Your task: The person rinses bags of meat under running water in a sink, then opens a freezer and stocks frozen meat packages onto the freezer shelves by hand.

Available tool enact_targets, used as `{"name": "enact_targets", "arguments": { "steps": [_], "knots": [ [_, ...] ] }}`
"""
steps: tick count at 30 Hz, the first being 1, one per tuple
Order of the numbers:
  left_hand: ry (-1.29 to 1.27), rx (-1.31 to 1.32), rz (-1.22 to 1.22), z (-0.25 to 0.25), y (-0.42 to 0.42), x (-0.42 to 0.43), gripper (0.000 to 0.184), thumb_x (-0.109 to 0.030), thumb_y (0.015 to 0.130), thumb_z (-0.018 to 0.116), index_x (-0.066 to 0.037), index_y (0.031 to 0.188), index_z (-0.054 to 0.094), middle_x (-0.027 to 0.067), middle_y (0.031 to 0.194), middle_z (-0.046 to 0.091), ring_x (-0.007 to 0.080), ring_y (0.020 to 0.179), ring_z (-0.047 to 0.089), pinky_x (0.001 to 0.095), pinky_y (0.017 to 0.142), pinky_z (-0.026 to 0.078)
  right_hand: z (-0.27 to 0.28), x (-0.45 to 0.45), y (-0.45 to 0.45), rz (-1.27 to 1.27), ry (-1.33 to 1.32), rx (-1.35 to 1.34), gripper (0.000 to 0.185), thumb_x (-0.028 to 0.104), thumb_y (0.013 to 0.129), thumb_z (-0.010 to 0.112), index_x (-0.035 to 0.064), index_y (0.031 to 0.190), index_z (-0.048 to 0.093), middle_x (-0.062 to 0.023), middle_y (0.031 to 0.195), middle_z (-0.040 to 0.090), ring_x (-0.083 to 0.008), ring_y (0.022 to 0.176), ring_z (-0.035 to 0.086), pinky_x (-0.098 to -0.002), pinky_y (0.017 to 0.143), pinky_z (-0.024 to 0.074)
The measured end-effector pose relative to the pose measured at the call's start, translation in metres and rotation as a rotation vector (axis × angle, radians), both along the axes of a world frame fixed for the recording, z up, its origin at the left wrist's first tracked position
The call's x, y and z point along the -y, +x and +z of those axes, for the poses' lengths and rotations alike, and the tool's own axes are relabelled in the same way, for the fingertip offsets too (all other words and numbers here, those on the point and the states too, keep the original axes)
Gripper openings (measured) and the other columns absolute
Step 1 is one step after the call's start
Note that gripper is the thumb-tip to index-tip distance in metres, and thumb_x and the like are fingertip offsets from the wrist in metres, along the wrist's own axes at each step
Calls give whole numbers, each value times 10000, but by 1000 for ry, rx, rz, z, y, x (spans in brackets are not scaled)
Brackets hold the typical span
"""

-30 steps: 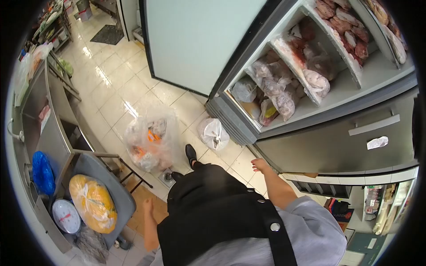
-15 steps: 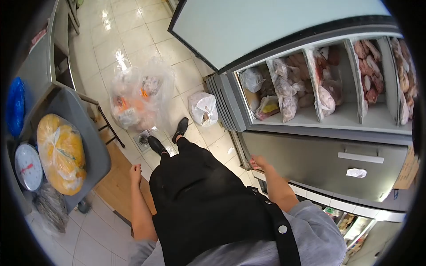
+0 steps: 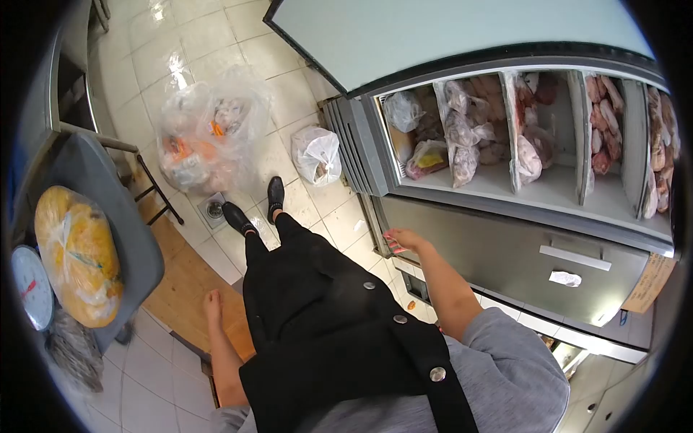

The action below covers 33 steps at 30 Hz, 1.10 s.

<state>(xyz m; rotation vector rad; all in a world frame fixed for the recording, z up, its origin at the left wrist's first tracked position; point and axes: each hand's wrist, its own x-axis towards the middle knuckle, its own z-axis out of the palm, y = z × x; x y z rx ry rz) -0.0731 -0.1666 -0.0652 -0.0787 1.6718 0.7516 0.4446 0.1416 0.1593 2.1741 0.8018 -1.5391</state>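
Note:
My right hand (image 3: 404, 240) hangs beside the steel lower door (image 3: 498, 249) of the fridge, its fingers apart and nothing in them. On the other side, my left hand (image 3: 212, 304) hangs above a brown board (image 3: 191, 285); its fingers are curled and too small to make out fully. In front of my black shoes, a large clear bag (image 3: 209, 137) with orange and pale contents lies on the tiled floor. A white tied bag (image 3: 316, 156) stands next to the fridge. The fridge's upper door (image 3: 469, 32) is open, showing bagged meat (image 3: 465, 137) between upright shelves.
At the left, a grey tray (image 3: 133, 216) holds a clear bag of yellow items (image 3: 78, 256). A round scale (image 3: 32, 287) is beside it, with a dark plastic bag (image 3: 76, 350) below. A floor drain (image 3: 214, 208) lies near my shoes; a steel table (image 3: 36, 101) stands at the upper left.
The view has turned and shifted, bringing the open fridge more level and the floor bags higher in view. My right hand's fingers are more spread. Both hands still hang at my sides.

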Motion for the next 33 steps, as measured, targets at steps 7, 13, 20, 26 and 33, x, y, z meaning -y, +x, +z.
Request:
{"name": "enact_targets", "arguments": {
  "steps": [7, 13, 20, 26, 33],
  "knots": [
    [107, -139, -156, 33, -19, -108, 229, -240, 889, 494, -33, 923, 587, 7, 742, 556, 72, 621, 486, 198, 514, 367, 34, -17, -39, -23, 90, -237, 407, 398, 887, 468, 97, 1157, 523, -29, 1114, 526, -150, 934, 525, -340, 749, 484],
    [269, -140, -315, 13, -57, -153, 264, -221, 909, 415, -35, 740, 497, 52, 652, 557, 114, 481, 483, 242, 425, 394, -36, 102, 63, 852, -209, 491, 434, 386, 877, 443, 81, 1168, 548, -148, 1238, 501, -276, 1132, 486, -438, 887, 410],
    [151, -434, -533, 37, -73, -168, 298, -210, 918, 363, -8, 730, 476, 95, 561, 496, 185, 384, 472, 315, 374, 390, -77, 163, 34, -346, -94, 18, 206, 194, 845, 519, 33, 955, 588, -122, 740, 639, -215, 623, 639, -349, 526, 529],
    [141, -484, -644, 44, -74, -186, 286, -197, 894, 368, 1, 746, 511, 107, 560, 517, 189, 399, 493, 319, 389, 391, -80, 102, 29, 280, 382, 135, 323, 269, 897, 407, 25, 937, 614, -77, 646, 646, -168, 535, 614, -302, 538, 492],
    [163, -191, -355, 59, -70, -194, 219, -188, 880, 374, -46, 749, 476, 84, 582, 555, 160, 437, 522, 287, 385, 396, -65, 75, 50, -777, 439, -468, 417, 271, 819, 593, 68, 1175, 518, -114, 1189, 527, -261, 1121, 492, -432, 870, 461]
  ]
}}
